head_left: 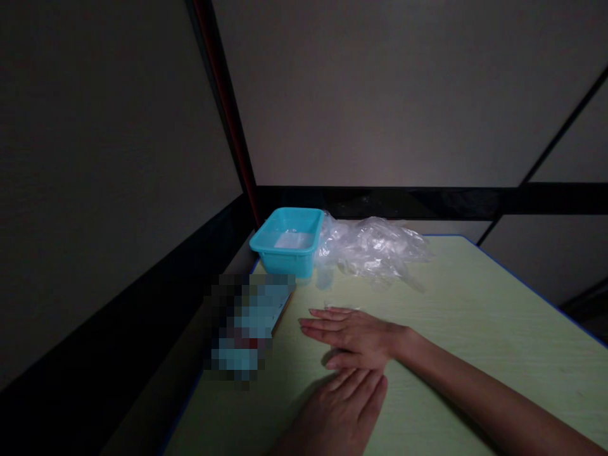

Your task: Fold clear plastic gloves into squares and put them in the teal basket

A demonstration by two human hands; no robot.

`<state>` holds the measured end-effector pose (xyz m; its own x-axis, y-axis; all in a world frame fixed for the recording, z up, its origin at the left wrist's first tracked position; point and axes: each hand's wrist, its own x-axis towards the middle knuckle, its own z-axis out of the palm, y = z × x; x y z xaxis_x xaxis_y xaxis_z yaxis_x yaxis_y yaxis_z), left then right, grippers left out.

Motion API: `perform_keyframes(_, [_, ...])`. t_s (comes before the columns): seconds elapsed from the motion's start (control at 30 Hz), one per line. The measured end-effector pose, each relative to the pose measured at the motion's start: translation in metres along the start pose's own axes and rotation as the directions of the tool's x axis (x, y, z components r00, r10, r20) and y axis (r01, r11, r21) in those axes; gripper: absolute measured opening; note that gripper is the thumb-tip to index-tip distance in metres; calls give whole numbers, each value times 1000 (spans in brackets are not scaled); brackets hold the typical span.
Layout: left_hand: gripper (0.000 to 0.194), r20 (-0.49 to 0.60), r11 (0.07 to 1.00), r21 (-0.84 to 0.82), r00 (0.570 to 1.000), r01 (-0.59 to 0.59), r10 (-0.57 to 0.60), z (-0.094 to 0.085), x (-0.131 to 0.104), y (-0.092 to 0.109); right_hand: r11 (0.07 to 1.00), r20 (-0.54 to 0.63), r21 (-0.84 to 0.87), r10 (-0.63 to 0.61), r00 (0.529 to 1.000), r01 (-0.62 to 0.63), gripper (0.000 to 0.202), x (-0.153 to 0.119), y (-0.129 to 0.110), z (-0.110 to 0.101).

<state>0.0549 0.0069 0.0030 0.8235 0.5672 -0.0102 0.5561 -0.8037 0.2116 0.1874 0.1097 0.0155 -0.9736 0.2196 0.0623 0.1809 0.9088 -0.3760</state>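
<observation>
Palm down, my right hand (354,339) lies low over the table with its fingers stretched out to the left. The edge of something thin and clear (342,307) shows just beyond its fingers; the rest is hidden under the hand. My left hand (344,405) is nearer to me, fingers extended, its fingertips close to the thumb side of my right palm. Whether the two hands touch is hard to tell. Neither hand visibly grips anything.
A turquoise plastic basin (285,261) stands at the far left of the pale green table (475,316), with a whitish sheet (293,240) inside. Crumpled clear plastic (375,244) lies beside it. A pixelated box-like object (259,313) sits by the left edge. Walls rise behind and left.
</observation>
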Motion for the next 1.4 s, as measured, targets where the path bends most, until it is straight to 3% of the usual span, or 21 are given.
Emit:
perform_keyframes(0.37, [44,-63,1000,-19,998,-18,17,3,-4,-1,996,-40,-77,35,999,-39,71,4,8,1])
perform_keyframes(0.73, [47,-50,1000,-27,999,-2,1,9,-6,-1,982,-25,-128,135,991,-137,66,12,23,-5])
perform_keyframes(1.4, [58,-18,993,-116,1000,-2,0,-5,-9,3,951,-119,-221,195,974,-218,53,22,54,-19])
